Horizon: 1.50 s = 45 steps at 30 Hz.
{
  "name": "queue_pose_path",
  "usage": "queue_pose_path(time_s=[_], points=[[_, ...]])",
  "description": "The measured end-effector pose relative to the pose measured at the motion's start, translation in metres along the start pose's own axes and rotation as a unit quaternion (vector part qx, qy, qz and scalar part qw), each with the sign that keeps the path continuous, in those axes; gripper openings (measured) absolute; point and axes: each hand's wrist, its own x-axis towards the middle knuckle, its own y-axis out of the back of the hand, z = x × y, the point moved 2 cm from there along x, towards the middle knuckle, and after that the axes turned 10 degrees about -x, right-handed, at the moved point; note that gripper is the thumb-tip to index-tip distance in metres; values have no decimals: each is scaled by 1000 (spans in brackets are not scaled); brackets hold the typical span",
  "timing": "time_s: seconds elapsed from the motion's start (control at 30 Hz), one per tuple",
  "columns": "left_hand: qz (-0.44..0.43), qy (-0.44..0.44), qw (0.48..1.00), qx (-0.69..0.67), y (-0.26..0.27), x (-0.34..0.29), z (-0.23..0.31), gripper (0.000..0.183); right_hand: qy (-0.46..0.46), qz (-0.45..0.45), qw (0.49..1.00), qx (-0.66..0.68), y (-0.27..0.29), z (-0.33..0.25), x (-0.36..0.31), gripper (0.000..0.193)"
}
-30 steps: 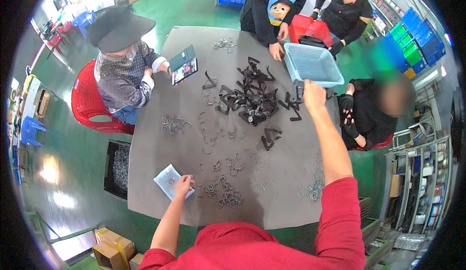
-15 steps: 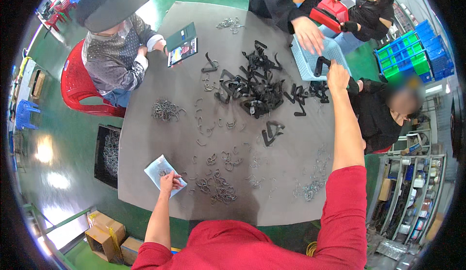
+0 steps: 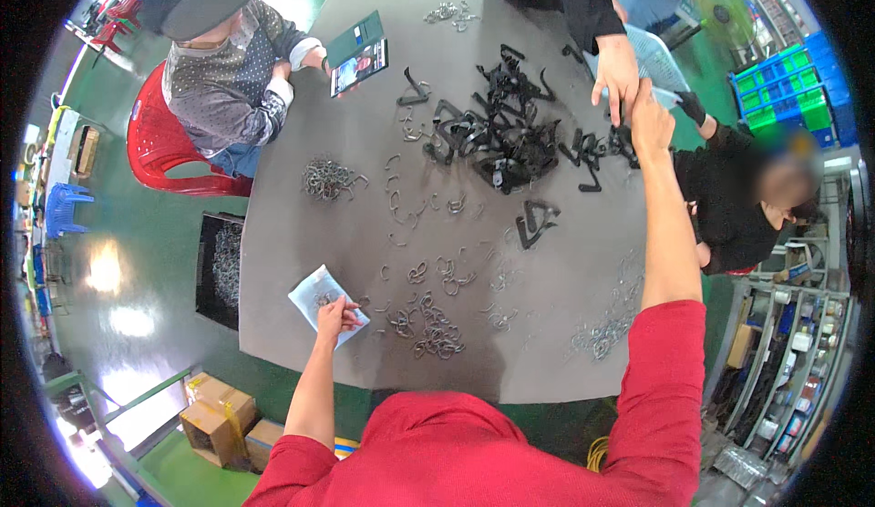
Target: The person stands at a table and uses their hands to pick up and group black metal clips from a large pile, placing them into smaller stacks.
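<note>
My left hand (image 3: pixel 337 318), its fingers drawn together, lies over a pale plastic bag (image 3: pixel 314 290) near the table's front left. Small metal pieces show under or on the bag; what the fingers hold is too small to make out. My right hand (image 3: pixel 653 126) is stretched far out to the right, closed, by the near side of a light blue plastic basket (image 3: pixel 663 59). Whether it grips the rim or something else is hidden. Another person's hand (image 3: pixel 618 74) hangs right beside it, seemingly touching. Left of both spreads a heap of black angular brackets (image 3: pixel 501 133).
Bent metal hooks lie in loose piles, one (image 3: pixel 437 329) near me and another (image 3: pixel 328 179) farther left. A seated person at left holds a phone in a green case (image 3: pixel 360 61). A black crate (image 3: pixel 219 270) of metal pieces stands beside the table (image 3: pixel 283 234).
The black bracket seen in my right hand is no longer visible there. The basket has shifted right and away and looks tilted. The other person's hand has come down beside mine. The view has shifted slightly.
</note>
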Motion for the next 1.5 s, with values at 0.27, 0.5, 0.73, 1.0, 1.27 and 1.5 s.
queue_pose_path(time_s=[0.27,0.5,0.73,1.0,1.27,1.5], points=[[25,5,1000,9,-11,-4,4,42,61,170,984,1,-23,-2,9,19],[78,-15,994,79,-15,-2,0,42,42,173,973,147,0,-27,-54,54],[-19,-213,891,401,-127,-19,24,26,-101,-314,852,407,-116,-71,-245,34],[-116,-518,680,505,-309,-44,63,33,-102,-303,831,455,-60,-115,-264,25],[-283,18,958,-40,-299,3,84,23,-454,-377,338,733,-99,-109,-259,29],[-207,-87,912,344,-250,31,79,25,-622,-311,13,718,-176,-124,-255,24]])
